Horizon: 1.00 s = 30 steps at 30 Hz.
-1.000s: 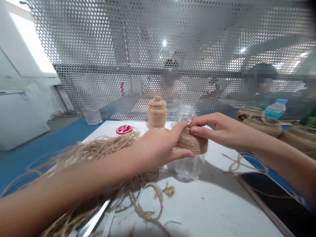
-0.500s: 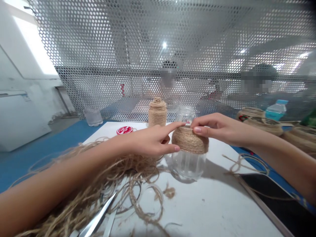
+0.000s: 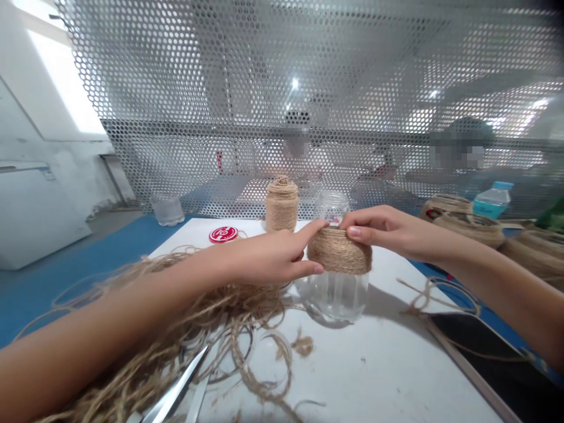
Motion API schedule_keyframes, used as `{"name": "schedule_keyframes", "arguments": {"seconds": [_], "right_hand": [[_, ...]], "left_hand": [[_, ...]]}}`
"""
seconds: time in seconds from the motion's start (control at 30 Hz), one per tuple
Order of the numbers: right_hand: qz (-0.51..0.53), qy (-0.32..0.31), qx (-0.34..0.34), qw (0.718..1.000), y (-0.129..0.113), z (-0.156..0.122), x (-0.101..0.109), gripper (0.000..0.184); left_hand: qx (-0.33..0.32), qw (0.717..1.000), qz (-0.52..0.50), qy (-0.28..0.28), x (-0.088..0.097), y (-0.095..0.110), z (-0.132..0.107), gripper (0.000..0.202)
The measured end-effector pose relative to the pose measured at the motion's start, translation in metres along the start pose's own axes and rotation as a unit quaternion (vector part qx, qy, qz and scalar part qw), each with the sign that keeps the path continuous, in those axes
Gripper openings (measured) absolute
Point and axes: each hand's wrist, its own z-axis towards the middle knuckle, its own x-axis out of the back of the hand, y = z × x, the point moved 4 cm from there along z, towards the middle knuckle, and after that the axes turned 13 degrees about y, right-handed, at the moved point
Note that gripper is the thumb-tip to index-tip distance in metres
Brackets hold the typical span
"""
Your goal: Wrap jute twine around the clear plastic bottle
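An upside-down clear glass jar (image 3: 338, 294) stands on the white table (image 3: 374, 370), its upper part wound with jute twine (image 3: 339, 252). My left hand (image 3: 268, 255) touches the wrapped band from the left, index finger stretched over its top edge and thumb pressed against its side. My right hand (image 3: 388, 232) comes from the right with fingers curled, pinching at the top rim of the twine band. What the fingertips pinch is too small to see.
A loose heap of jute twine (image 3: 176, 317) lies left of the jar, scissors (image 3: 176, 393) under it. Behind stand a fully wrapped jar (image 3: 282, 204), a bare glass jar (image 3: 331, 205), a red lid (image 3: 223, 234). Twine spools (image 3: 469, 222) and a dark tablet (image 3: 497, 358) sit right. A perforated screen stands behind.
My left hand slid off the front of the jar to its left side, uncovering the wound band. My right hand stayed at the top rim.
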Motion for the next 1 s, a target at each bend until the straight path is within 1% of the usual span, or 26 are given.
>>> {"name": "schedule_keyframes", "arguments": {"seconds": [0.17, 0.33, 0.43, 0.53, 0.6, 0.67, 0.73, 0.9, 1.0], "right_hand": [[0.014, 0.0, -0.013, 1.0, 0.002, -0.001, 0.0, 0.025], [0.011, 0.015, -0.009, 1.0, 0.006, 0.001, 0.0, 0.027], [-0.016, 0.041, 0.017, 0.999, 0.006, 0.003, 0.0, 0.029], [-0.045, 0.075, 0.034, 0.996, 0.01, 0.004, -0.006, 0.03], [-0.052, 0.133, 0.038, 0.989, 0.014, 0.005, -0.01, 0.031], [-0.041, 0.209, 0.047, 0.976, 0.018, 0.005, -0.012, 0.033], [-0.027, 0.239, 0.054, 0.969, 0.022, 0.005, -0.016, 0.035], [-0.026, 0.247, 0.07, 0.966, 0.023, 0.004, -0.019, 0.035], [-0.046, 0.241, 0.072, 0.967, 0.022, 0.005, -0.02, 0.034]], "left_hand": [[0.01, 1.0, -0.029, 0.003, -0.002, 0.002, 0.001, 0.068], [0.027, 0.994, -0.11, 0.006, -0.005, -0.001, 0.001, 0.066], [0.036, 0.987, -0.158, 0.012, -0.008, -0.005, 0.002, 0.064], [0.034, 0.981, -0.191, 0.014, -0.011, -0.009, 0.003, 0.061], [0.036, 0.978, -0.203, 0.021, -0.013, -0.012, 0.004, 0.059], [0.045, 0.977, -0.207, 0.033, -0.013, -0.014, 0.005, 0.059], [0.054, 0.975, -0.21, 0.041, -0.014, -0.016, 0.006, 0.06], [0.04, 0.971, -0.233, 0.043, -0.016, -0.015, 0.006, 0.06], [0.047, 0.971, -0.232, 0.042, -0.017, -0.017, 0.006, 0.061]]}}
